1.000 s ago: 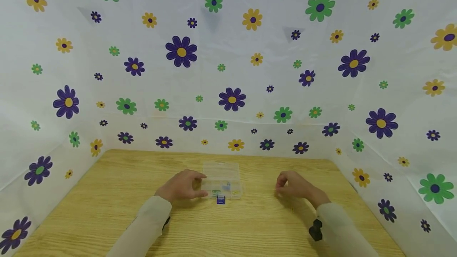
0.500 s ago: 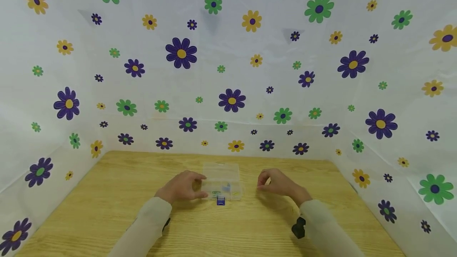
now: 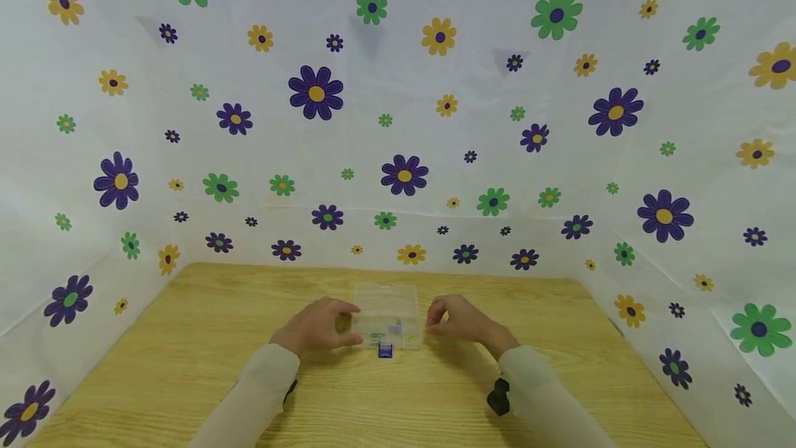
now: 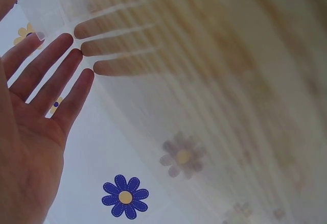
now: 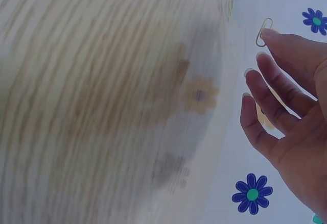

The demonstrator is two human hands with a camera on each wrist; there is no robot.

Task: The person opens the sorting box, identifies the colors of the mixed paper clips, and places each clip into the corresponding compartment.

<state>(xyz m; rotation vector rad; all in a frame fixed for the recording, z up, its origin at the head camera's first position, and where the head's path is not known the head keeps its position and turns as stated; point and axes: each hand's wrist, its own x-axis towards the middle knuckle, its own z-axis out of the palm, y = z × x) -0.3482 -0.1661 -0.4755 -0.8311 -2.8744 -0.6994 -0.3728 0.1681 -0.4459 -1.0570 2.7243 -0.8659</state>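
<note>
A clear plastic compartment box [image 3: 363, 325] lies on the table, its lid [image 3: 385, 300] folded back. Green clips [image 3: 376, 336], something blue [image 3: 394, 328] and yellow clips [image 3: 411, 338] lie in separate compartments. At the front edge is a dark blue clasp-like piece [image 3: 385, 350]. My left hand [image 3: 314, 325] holds the box's left end between thumb and index finger; its other fingers are straight, their tips at the table top. Just beyond the box's right side, my right hand [image 3: 463, 320] pinches a yellow paper clip [image 5: 260, 32], clearest in the right wrist view.
The wooden table [image 3: 398, 406] reflects the hands. Behind it and on both sides hangs a white cloth [image 3: 398, 137] printed with flowers. A dark object [image 3: 499, 397] is worn under the right wrist.
My right hand has moved left from well beside the box to its right edge, keeping its pinch. The left hand and the box have stayed in place.
</note>
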